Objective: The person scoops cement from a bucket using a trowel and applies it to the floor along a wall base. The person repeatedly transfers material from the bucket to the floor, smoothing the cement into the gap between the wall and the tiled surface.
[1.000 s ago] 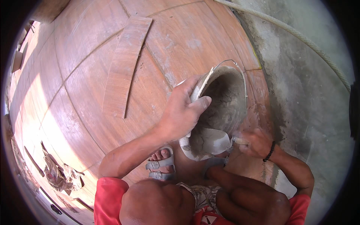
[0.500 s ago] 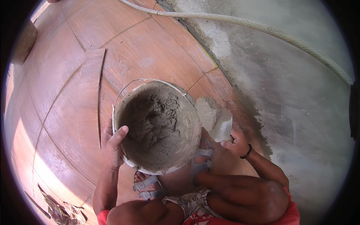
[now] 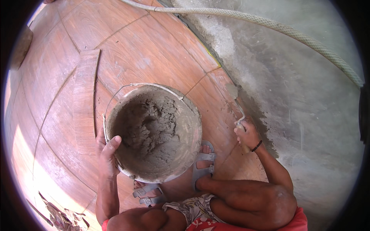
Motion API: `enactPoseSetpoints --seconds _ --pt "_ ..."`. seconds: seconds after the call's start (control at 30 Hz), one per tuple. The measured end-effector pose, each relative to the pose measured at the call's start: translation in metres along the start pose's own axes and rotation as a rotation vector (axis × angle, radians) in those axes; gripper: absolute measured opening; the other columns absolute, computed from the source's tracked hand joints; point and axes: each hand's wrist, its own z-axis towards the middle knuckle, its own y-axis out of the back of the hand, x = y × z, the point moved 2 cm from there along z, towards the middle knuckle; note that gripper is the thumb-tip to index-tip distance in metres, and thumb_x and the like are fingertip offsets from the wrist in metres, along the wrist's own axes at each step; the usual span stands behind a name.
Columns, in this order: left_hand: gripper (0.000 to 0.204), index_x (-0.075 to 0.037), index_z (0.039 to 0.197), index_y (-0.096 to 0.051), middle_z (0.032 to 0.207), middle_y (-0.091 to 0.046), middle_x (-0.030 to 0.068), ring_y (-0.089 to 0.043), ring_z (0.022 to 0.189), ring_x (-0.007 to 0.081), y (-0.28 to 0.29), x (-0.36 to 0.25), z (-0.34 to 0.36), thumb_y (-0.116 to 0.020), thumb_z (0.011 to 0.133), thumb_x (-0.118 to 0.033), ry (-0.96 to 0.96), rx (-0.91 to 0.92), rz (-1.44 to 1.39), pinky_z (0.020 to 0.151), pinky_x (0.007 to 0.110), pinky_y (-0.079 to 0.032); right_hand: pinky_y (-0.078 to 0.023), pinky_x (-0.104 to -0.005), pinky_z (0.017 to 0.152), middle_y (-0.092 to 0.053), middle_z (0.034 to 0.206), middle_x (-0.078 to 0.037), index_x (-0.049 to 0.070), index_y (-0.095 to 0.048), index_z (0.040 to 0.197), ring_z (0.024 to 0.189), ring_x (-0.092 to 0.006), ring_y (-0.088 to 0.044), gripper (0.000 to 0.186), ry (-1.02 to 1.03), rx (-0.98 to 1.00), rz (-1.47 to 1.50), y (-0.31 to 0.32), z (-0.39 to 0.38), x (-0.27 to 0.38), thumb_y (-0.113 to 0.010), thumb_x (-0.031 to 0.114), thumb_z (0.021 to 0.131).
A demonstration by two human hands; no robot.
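Observation:
A round bucket (image 3: pixel 189 146) coated with grey mortar stands tilted in front of my feet, its wire handle lying over the far rim. Thick, lumpy mortar (image 3: pixel 154 121) fills its lower part. My left hand (image 3: pixel 108 152) grips the bucket's left rim, thumb on top and fingers around the outside. To the right of the bucket, my right hand (image 3: pixel 246 134) is closed round the handle of a trowel (image 3: pixel 241 111). Its blade, seen nearly edge-on, is over the border where the tiles meet the concrete; whether it touches cannot be told.
Wood-look floor tiles (image 3: pixel 127 57) spread to the left, with a loose tile strip (image 3: pixel 85 104) lying on them. Rough grey concrete (image 3: pixel 308 115) runs along the right, crossed at the back by a pale hose (image 3: pixel 277 27). A crumpled sack-like piece (image 3: pixel 63 217) lies at lower left.
The mortar-laden trowel has moved from beside the bucket to the tile edge at the right and turned; no large load shows on it now. The bucket has shifted slightly left in view.

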Motion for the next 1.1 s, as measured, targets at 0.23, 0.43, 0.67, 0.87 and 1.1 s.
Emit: enactPoseSetpoints --seconds 0.23,0.43,0.67,0.87,1.1 --pt "0.064 0.003 0.139 -0.040 0.127 -0.057 0.0179 -0.057 0.115 0.0248 0.003 0.001 -0.001 -0.068 0.083 -0.012 0.051 -0.034 0.054 0.099 0.037 -0.046 -0.047 -0.0259 0.046 -0.059 0.074 -0.003 -0.001 -0.058 0.120 0.053 -0.0102 -0.056 0.033 -0.016 -0.042 0.191 0.040 0.009 0.006 -0.063 0.014 0.091" --pt "0.064 0.004 0.138 -0.041 0.127 -0.057 0.0179 -0.057 0.115 0.0247 0.003 -0.001 0.000 -0.068 0.083 -0.011 0.057 -0.020 0.028 0.100 0.037 -0.045 -0.048 -0.0262 0.046 -0.061 0.074 -0.006 -0.001 -0.054 0.125 0.053 -0.0124 -0.058 0.037 0.001 -0.057 0.252 0.051 -0.005 0.017 -0.062 0.015 0.093" --pt "0.066 0.005 0.139 -0.042 0.128 -0.058 0.0178 -0.057 0.117 0.0244 -0.001 -0.003 0.000 -0.070 0.081 -0.010 0.014 -0.026 0.013 0.103 0.036 -0.044 -0.046 -0.0242 0.048 -0.060 0.076 -0.005 -0.004 -0.056 0.122 0.053 -0.0098 -0.055 0.036 0.153 -0.208 0.093 0.040 -0.024 0.010 -0.062 0.014 0.092" --pt "0.069 0.005 0.141 -0.039 0.130 -0.057 0.0182 -0.055 0.119 0.0248 -0.001 -0.003 0.002 -0.069 0.081 -0.010 0.000 -0.001 -0.003 0.105 0.037 -0.041 -0.049 -0.0298 0.062 -0.065 0.082 -0.010 -0.005 -0.059 0.117 0.062 -0.0164 -0.060 0.036 0.313 -0.223 -0.330 0.028 -0.026 0.011 -0.066 0.014 0.087" --pt "0.069 0.005 0.142 -0.039 0.131 -0.056 0.0181 -0.056 0.120 0.0248 -0.002 -0.001 0.002 -0.068 0.081 -0.009 0.003 0.001 -0.025 0.105 0.037 -0.042 -0.046 -0.0256 0.054 -0.059 0.073 -0.002 -0.005 -0.060 0.114 0.058 -0.0073 -0.056 0.034 0.438 0.070 -0.459 0.009 -0.008 0.041 -0.065 0.016 0.088"
